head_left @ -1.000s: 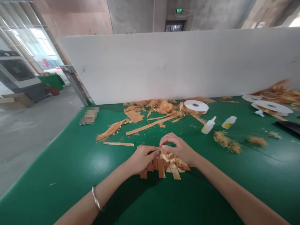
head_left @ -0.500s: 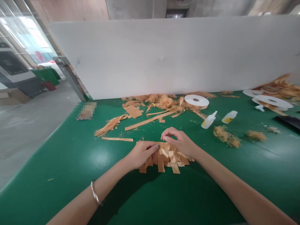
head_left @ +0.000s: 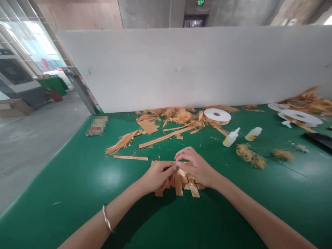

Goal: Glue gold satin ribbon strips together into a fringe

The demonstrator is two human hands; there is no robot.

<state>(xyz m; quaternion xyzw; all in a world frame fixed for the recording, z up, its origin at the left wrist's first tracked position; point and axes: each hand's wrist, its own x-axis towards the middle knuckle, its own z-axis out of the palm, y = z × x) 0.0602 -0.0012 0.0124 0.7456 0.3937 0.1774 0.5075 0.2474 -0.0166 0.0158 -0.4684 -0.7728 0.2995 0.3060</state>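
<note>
A row of overlapping tan ribbon strips (head_left: 178, 185) hangs down like a fringe in front of me, just above or on the green table. My left hand (head_left: 159, 174) grips the upper edge at its left part, thumb on the near side and fingers behind. Thumb and index finger of my right hand (head_left: 193, 164) come together at the same edge, close beside my left thumb, while its other fingers curl above. Exactly what lies between the right fingertips is hidden.
Beyond my hands lie loose ribbon lengths (head_left: 166, 136), a frayed bundle (head_left: 123, 141) and a white ribbon spool (head_left: 217, 116). Two glue bottles (head_left: 230, 137) (head_left: 253, 134) and fuzzy tan sprigs (head_left: 250, 156) are to the right. A white panel (head_left: 178, 69) borders the table's back.
My right hand lifted slightly off the ribbon edge, then came back down to it near my left thumb. My left hand keeps its hold. The view tilted down and partly back up.
</note>
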